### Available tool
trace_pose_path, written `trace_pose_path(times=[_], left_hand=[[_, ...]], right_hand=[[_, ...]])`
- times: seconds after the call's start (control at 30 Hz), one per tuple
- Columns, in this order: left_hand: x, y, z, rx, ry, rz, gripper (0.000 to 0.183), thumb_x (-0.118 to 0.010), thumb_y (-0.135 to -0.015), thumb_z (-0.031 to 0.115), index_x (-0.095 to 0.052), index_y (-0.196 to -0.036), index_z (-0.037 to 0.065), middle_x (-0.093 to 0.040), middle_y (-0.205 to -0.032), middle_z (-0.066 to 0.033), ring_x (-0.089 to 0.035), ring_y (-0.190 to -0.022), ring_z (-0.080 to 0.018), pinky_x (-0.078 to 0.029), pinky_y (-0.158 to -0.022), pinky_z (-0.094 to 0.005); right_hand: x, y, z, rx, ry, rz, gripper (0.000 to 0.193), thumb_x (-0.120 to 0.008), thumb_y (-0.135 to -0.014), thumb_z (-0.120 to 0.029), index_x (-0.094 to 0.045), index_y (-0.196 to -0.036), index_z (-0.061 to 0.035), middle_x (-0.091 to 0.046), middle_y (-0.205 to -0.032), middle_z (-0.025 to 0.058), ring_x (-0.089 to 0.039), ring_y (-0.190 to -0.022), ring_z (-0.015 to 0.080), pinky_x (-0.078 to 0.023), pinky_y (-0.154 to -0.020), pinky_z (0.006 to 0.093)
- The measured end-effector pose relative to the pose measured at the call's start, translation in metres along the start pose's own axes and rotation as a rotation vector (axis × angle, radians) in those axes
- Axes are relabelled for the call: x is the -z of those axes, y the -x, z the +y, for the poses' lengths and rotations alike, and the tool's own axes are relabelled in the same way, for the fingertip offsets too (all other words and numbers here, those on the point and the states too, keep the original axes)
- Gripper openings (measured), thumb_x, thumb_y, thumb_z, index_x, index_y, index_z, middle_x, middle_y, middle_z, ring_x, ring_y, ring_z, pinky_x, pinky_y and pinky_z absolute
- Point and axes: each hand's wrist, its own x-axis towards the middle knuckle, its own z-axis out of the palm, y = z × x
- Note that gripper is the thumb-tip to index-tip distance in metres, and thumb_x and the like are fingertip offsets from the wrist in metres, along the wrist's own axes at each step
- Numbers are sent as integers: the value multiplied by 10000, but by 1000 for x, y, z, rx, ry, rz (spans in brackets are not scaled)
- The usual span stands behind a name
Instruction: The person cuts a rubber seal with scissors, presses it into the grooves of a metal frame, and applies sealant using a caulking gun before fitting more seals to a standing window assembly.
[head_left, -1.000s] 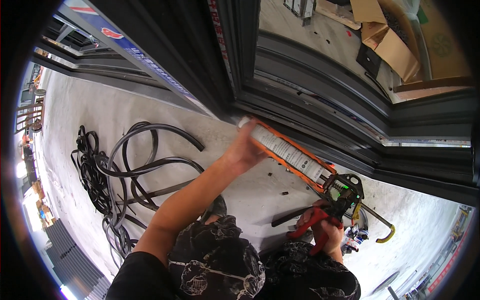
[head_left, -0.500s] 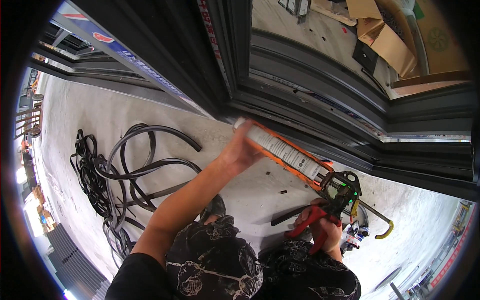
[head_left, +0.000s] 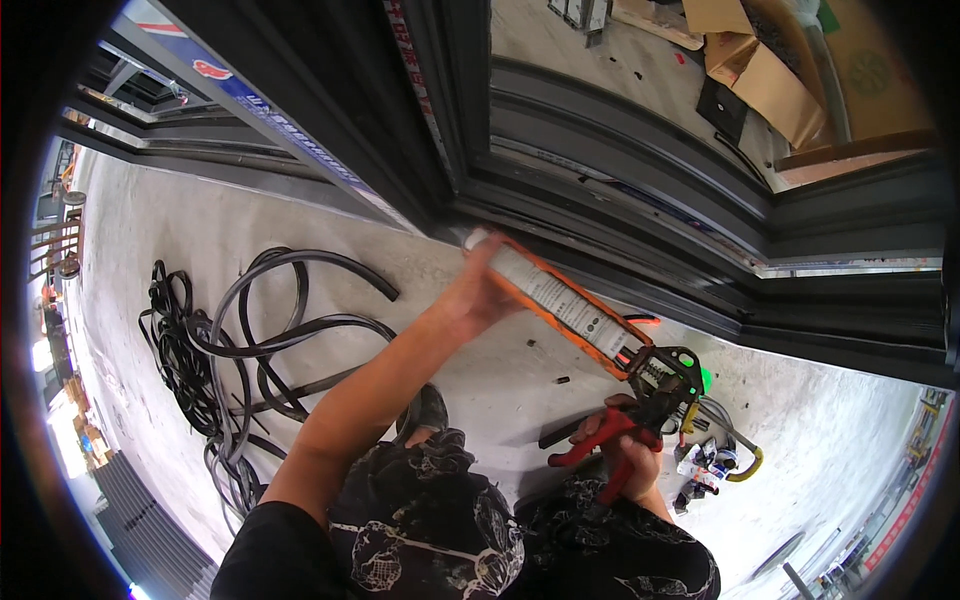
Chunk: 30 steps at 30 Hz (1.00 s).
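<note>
My left hand (head_left: 484,292) is wrapped round the front end of an orange caulking gun (head_left: 607,362), close to a corner of the dark window frame (head_left: 600,235). A white printed cartridge (head_left: 560,303) lies in the gun's cradle. At the rear, my right hand (head_left: 640,462) closes round the red handle and trigger (head_left: 606,438). From the back of the gun a bent rod with a yellow-coated hook (head_left: 745,470) sticks out. The cartridge's tip is mostly hidden by my left fingers.
Black rubber strips (head_left: 265,350) lie coiled on the concrete floor at left. Small tools and wrappers (head_left: 706,462) are beyond my right hand. An open cardboard box (head_left: 765,85) shows through the frame. Dark profiles (head_left: 155,525) are stacked at lower left.
The rear of the caulking gun and my right hand have shifted slightly left. My left hand stays near the frame corner, still round the front end. The view has shifted a little.
</note>
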Motion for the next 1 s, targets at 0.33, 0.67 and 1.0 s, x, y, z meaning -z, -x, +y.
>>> trace_pose_path(times=[0.33, 0.67, 1.0], left_hand=[[9, 6, -4, -18, 42, -11, 564, -614, -864, 619, -555, -1179, 155, -601, -1171, -31, -585, -1078, -198, -481, -972, -369], [13, 10, -7, 5, 88, -52, 584, -602, -857, 641, -566, -1175, 152, -620, -1134, -23, -588, -1067, -197, -478, -965, -374], [4, 12, -11, 20, 68, -26, 547, -562, -882, 633, -585, -1148, 156, -627, -1113, -19, -589, -1046, -185, -491, -930, -338]], right_hand=[[0, 5, -7, 40, 223, -64, 588, -628, -819, -237, -437, -1285, 68, -623, -948, 214, -620, -902, 332, -481, -864, 453], [-1, 10, -16, 33, 291, -157, 499, -551, -814, -60, -454, -1294, 33, -637, -1014, 157, -609, -955, 248, -432, -923, 370], [-1, 20, -16, 50, 218, -74, 530, -641, -811, -169, -491, -1272, 44, -640, -1008, 177, -625, -956, 274, -468, -920, 405]])
